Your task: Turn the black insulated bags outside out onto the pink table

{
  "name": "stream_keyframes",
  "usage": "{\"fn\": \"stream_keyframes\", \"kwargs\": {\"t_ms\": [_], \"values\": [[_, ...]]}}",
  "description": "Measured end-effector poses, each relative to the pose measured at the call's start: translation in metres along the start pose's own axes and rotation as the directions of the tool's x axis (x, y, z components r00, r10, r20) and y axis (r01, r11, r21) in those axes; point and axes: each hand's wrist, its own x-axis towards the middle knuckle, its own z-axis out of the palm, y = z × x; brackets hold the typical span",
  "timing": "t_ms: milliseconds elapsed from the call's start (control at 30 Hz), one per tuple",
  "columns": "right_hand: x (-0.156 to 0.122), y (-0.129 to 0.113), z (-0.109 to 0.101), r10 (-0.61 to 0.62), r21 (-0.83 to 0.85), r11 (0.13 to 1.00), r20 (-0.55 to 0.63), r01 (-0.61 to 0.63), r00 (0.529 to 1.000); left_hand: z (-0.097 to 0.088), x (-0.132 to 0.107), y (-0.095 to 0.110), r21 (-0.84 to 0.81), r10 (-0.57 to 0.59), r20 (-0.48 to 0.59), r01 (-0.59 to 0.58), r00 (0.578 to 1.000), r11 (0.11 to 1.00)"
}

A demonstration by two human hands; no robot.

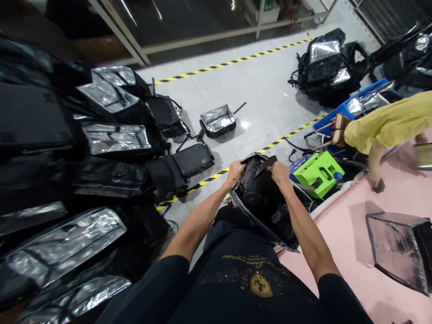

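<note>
The left hand (236, 172) is gripping the foil-lined black bag (251, 199) at ten o'clock, the right hand (280, 173) at one beside a webbing strap (267, 162), apparently holding the mouth wide.

Can't really make out what's deep in the black bag (251, 200), it's just too dark in there, and the right forearm (303, 229) covers one side. A strap (268, 163) blocks some of the right grip (279, 172) too. The co-worker in yellow (388, 123) gets chopped by the right edge, and that little dark thing (380, 186) they're holding is too small to identify. Pink counter (324, 256) runs out of frame, same with the left-hand bag pile (33, 119). Small gold shirt lettering (258, 258)? Too blurry.
</note>
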Motion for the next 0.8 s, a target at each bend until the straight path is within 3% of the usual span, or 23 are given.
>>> {"fn": "stream_keyframes", "kwargs": {"t_ms": [100, 167, 267, 367, 433, 500, 567, 633, 733, 800], "values": [[-0.049, 0.043, -0.016, -0.097, 0.018, 0.995, -0.128, 0.100, 0.987, 0.000, -0.008, 0.002, 0.003, 0.002, -0.023, -0.002, 1.000, 1.000], [-0.092, 0.078, -0.013, -0.066, 0.051, 0.996, -0.239, 0.080, 0.969, -0.002, -0.015, 0.003, 0.005, -0.011, -0.071, 0.011, 0.997, 1.000], [-0.156, 0.121, 0.014, 0.238, 0.258, 0.953, -0.312, -0.159, 0.920, -0.007, -0.026, 0.006, 0.014, -0.047, -0.162, 0.050, 0.986, 0.999], [-0.193, 0.138, 0.047, 0.427, 0.539, 0.787, -0.123, -0.301, 0.896, -0.014, -0.039, 0.011, 0.035, -0.068, -0.222, 0.077, 0.973, 0.996], [-0.204, 0.135, 0.058, 0.440, 0.596, 0.712, 0.033, -0.371, 0.897, -0.023, -0.047, 0.017, 0.054, -0.063, -0.243, 0.079, 0.968, 0.995], [-0.210, 0.127, 0.053, 0.428, 0.550, 0.734, 0.081, -0.398, 0.900, -0.036, -0.058, 0.030, 0.052, -0.032, -0.282, 0.048, 0.959, 0.997], [-0.218, 0.117, 0.034, 0.414, 0.467, 0.805, 0.000, -0.366, 0.911, -0.048, -0.073, 0.051, 0.068, 0.082, -0.336, -0.063, 0.938, 0.996], [-0.230, 0.104, 0.007, 0.376, 0.375, 0.876, -0.131, -0.305, 0.917, -0.052, -0.094, 0.079, 0.166, 0.297, -0.344, -0.254, 0.891, 0.953], [-0.250, 0.077, -0.030, 0.226, 0.225, 0.961, -0.294, -0.163, 0.929, -0.038, -0.132, 0.116, 0.392, 0.600, -0.148, -0.510, 0.786, 0.765], [-0.262, 0.055, -0.044, 0.086, 0.129, 0.991, -0.337, -0.045, 0.938, -0.022, -0.155, 0.126, 0.485, 0.651, -0.021, -0.562, 0.759, 0.670]]}}
